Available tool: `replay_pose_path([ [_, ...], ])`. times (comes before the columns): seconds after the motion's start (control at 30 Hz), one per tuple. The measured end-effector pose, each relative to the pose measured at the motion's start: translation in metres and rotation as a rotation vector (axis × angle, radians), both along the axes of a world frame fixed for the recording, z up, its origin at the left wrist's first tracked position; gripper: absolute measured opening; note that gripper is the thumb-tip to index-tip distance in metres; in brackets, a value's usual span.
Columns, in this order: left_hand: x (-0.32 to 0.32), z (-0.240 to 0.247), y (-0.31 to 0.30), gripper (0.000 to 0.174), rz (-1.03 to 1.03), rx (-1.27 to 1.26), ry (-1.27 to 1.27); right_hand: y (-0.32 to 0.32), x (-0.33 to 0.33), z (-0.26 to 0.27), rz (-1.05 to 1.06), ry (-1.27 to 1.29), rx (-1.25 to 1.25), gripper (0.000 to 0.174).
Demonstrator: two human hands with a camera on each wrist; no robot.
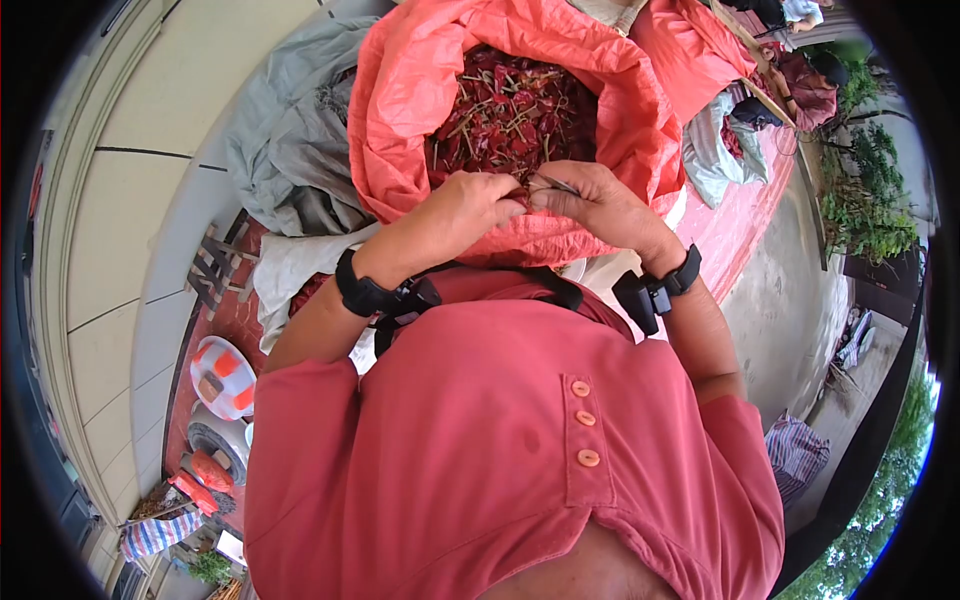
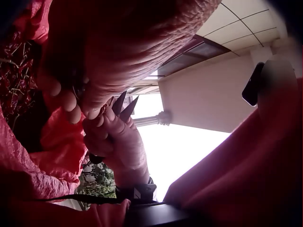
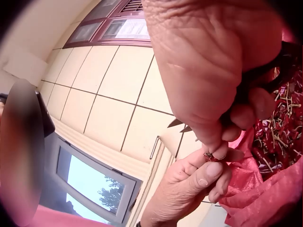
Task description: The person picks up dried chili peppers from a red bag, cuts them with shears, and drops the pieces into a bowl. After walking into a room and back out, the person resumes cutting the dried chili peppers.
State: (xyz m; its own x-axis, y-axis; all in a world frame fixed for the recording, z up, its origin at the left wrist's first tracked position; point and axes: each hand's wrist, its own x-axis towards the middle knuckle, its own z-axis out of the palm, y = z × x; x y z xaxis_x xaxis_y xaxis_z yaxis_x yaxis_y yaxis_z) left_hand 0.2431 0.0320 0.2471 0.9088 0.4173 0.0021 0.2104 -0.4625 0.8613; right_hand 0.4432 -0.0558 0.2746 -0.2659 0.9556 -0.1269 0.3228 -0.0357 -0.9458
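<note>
In the head view, the left hand [image 1: 452, 222] and right hand [image 1: 602, 205] meet fingertip to fingertip over the near rim of a red sack [image 1: 400, 110] holding dried red chillies [image 1: 515, 110]. The right hand [image 3: 203, 61] grips scissors with dark handles [image 3: 266, 71]; their pointed blades [image 2: 127, 108] stick out past the fingers, slightly parted. Between thumb and fingers, the left hand [image 3: 187, 191] pinches a small dark-red piece [image 3: 211, 157], seemingly a chilli, and the right fingertips touch it too. Fingers hide most of the piece.
Grey-green sacking [image 1: 290, 130] lies left of the red sack, and another red sack [image 1: 690, 50] stands at the upper right. A white and orange basin [image 1: 223, 378] and a wooden stool [image 1: 215, 268] are at the left. Another person [image 1: 808, 90] is at the upper right.
</note>
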Motion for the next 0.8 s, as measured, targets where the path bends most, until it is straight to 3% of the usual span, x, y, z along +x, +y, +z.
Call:
replay_pose_path([
  [0.07, -0.003, 0.007, 0.001, 0.024, -0.078, -0.159, -0.035, -0.002, 0.004, -0.006, 0.016, 0.212, -0.065, 0.016],
  [0.17, -0.008, 0.019, 0.000, 0.025, -0.165, -0.274, -0.110, -0.006, 0.002, 0.022, -0.004, 0.419, -0.435, 0.019],
  [0.37, -0.010, 0.012, -0.008, 0.023, -0.178, -0.532, -0.237, -0.013, -0.009, 0.005, -0.043, 0.926, -0.411, 0.019],
  [0.47, -0.012, 0.013, -0.012, 0.022, -0.183, -0.629, -0.275, -0.015, -0.010, 0.005, -0.135, 0.835, -0.388, 0.020],
  [0.67, -0.017, 0.016, -0.015, 0.025, -0.125, -0.589, -0.372, -0.046, 0.009, 0.039, -0.210, 0.225, -0.328, 0.011],
  [0.7, -0.017, 0.014, -0.016, 0.026, -0.105, -0.552, -0.384, -0.055, 0.014, 0.037, -0.263, 0.171, -0.392, 0.008],
  [0.8, -0.017, 0.015, -0.024, 0.030, 0.071, -0.785, -0.406, -0.093, 0.038, -0.009, -0.284, 0.072, -0.462, 0.009],
])
